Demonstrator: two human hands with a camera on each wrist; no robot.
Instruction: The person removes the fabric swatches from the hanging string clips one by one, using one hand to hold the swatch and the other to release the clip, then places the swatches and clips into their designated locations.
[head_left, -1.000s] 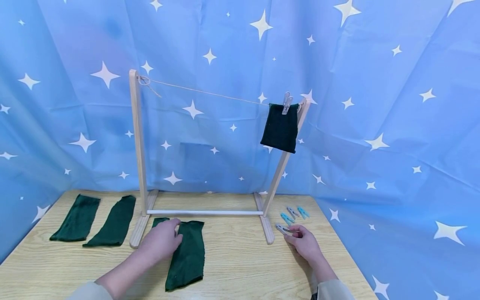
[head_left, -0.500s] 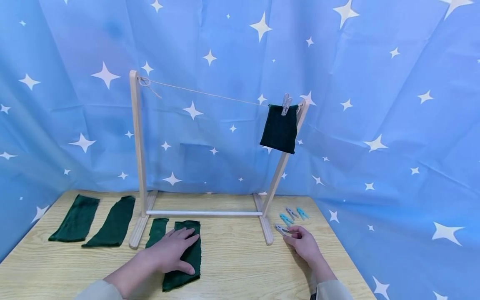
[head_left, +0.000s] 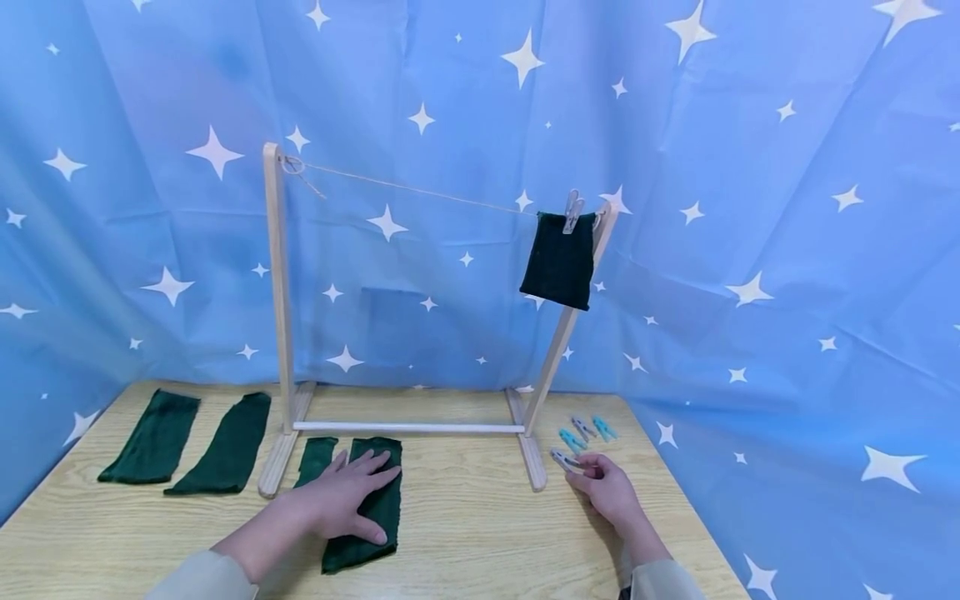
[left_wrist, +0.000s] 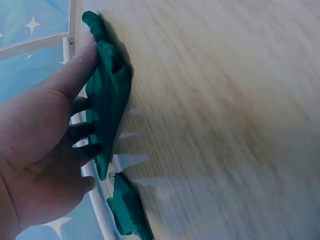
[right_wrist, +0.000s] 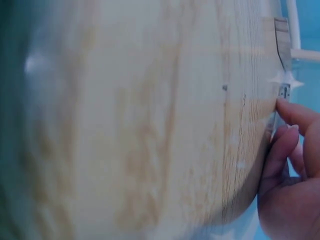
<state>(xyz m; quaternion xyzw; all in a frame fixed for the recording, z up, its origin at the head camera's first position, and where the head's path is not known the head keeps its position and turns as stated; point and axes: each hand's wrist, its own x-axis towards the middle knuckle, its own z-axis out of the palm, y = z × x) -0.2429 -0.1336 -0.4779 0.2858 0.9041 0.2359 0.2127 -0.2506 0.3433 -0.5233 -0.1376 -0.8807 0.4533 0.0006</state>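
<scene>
My left hand [head_left: 341,500] lies with straight, spread fingers on a dark green cloth [head_left: 381,504] on the table. In the left wrist view the thumb and fingers rest along the same cloth [left_wrist: 107,90], its surface rumpled. Another green cloth [head_left: 315,458] lies just left of it, partly hidden by the hand. On the right, my right hand [head_left: 609,492] pinches the near end of a grey clothespin [head_left: 564,459] at table level. The right wrist view shows the curled fingers, with a bit of the clothespin [right_wrist: 284,91] past the fingertips.
A wooden stand [head_left: 279,292] carries a string [head_left: 420,191], where a green cloth [head_left: 558,262] hangs from a grey clothespin [head_left: 573,212]. Two more cloths [head_left: 153,437] [head_left: 225,450] lie left. Blue clothespins [head_left: 573,440] [head_left: 604,428] and a grey one [head_left: 582,428] lie beyond my right hand.
My left hand has moved from the cloth's upper left edge to lie spread over its middle, and the cloth has shifted slightly left. The right hand stays at the grey clothespin.
</scene>
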